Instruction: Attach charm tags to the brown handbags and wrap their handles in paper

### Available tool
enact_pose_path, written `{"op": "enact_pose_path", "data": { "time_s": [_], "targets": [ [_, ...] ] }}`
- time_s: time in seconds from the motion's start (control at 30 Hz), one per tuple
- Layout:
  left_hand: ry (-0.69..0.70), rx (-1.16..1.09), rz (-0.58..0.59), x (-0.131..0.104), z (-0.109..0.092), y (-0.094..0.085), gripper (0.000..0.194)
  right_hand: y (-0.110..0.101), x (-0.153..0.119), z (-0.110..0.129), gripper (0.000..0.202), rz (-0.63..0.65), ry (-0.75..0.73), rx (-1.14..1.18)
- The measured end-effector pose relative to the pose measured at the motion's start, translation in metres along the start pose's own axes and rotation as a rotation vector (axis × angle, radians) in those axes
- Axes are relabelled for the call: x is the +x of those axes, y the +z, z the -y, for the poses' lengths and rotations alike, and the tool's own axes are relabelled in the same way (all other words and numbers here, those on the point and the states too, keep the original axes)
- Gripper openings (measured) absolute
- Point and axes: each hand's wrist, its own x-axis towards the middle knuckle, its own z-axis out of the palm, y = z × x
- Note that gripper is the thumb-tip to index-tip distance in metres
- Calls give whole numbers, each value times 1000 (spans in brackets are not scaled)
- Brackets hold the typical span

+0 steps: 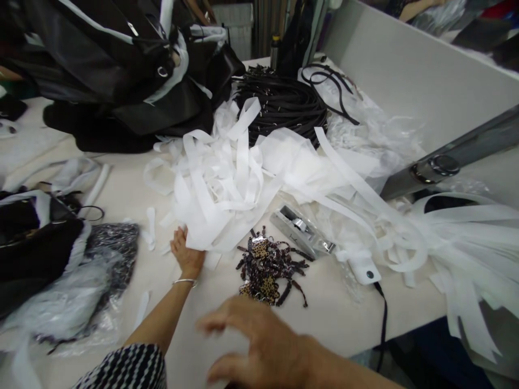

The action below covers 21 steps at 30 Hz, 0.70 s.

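Note:
My left hand (188, 256) lies low on the table at the near edge of a heap of white strips (221, 189), touching it. Its fingers look spread, though the strips partly cover them. Closer to the camera, my right hand (259, 340) is blurred by motion, its fingers apart and nothing between them. Just beyond it is a small pile of dark beaded or braided straps with leopard-patterned metal pieces (267, 267). A clear tape dispenser (300, 229) lies behind that pile.
Black bags (133, 70) with white wrapping stand at the back left, another black bag (36, 254) at the left. Coiled black straps (284, 102) lie behind the heap. A metal pole (458, 151) slants at the right. A white device (363, 267) has a dark cord.

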Motion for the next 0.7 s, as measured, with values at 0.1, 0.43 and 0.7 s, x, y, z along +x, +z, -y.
{"op": "enact_pose_path", "data": {
  "time_s": [0.1,0.43,0.7],
  "targets": [
    [-34,36,-2,-1,-5,-3,66,0,2,-62,103,86,38,-329],
    [-29,-74,249,27,7,-39,62,-11,69,-145,126,535,114,-820],
    [232,-345,215,-107,3,-88,52,-6,53,-146,132,452,191,-841]
  ]
}}
